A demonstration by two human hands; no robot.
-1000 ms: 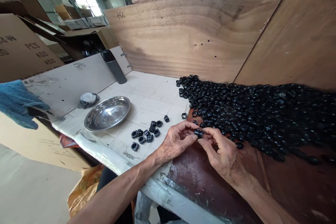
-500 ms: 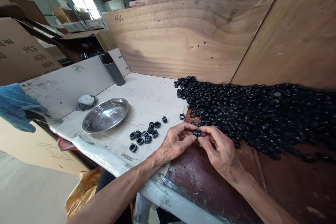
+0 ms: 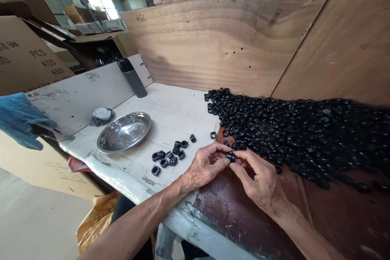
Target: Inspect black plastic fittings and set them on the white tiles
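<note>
A small black ring part (image 3: 230, 156) is pinched between the fingertips of both hands, near the border of the pale tiles and the red-brown surface. My left hand (image 3: 205, 164) holds it from the left, thumb and index finger on it. From the right, my right hand (image 3: 258, 174) grips it with the index finger, its thumb just below. A large pile of black parts (image 3: 274, 126) spreads behind and to the right of my hands. Left of my left hand, a small group of similar black parts (image 3: 173, 161) lies loose on the pale surface.
A shallow steel bowl (image 3: 124, 132) sits at the left, beside a wrapped white roll (image 3: 101, 115). A dark bottle (image 3: 133, 78) stands at the left panel. Tall wooden boards (image 3: 207, 44) close off the back. A blue glove (image 3: 22, 120) hangs over the left edge.
The view has shifted slightly. The black part has turned a little between my fingertips, and my right thumb sits slightly lower beside it.
</note>
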